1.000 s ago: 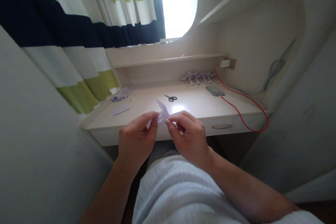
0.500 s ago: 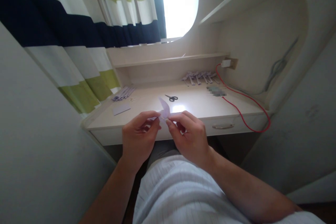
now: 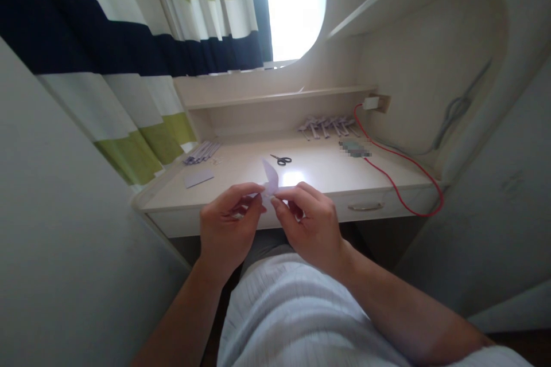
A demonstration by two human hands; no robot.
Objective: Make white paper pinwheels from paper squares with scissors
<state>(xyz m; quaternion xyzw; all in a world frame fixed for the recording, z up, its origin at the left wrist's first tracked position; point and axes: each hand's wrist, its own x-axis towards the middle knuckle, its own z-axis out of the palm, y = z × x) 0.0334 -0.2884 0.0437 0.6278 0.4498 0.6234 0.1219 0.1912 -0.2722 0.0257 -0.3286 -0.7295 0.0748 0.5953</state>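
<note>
Both hands hold a small pale lilac folded paper piece (image 3: 270,179) in front of the desk's near edge. My left hand (image 3: 226,229) pinches its left side with thumb and fingers closed. My right hand (image 3: 310,226) pinches its right side, fingers curled. A pointed flap of the paper sticks up between the fingertips. The rest of the paper is hidden by the fingers.
On the cream desk (image 3: 327,175) lie small black scissors (image 3: 282,159), a flat lilac paper sheet (image 3: 198,178), a pile of lilac strips (image 3: 202,152) at the left, and several folded lilac pieces (image 3: 327,125) at the back. A red cable (image 3: 398,183) runs off the right edge.
The hands have drawn closer together and the paper's side flap has folded in, leaving one upright point. The desk things have not moved.
</note>
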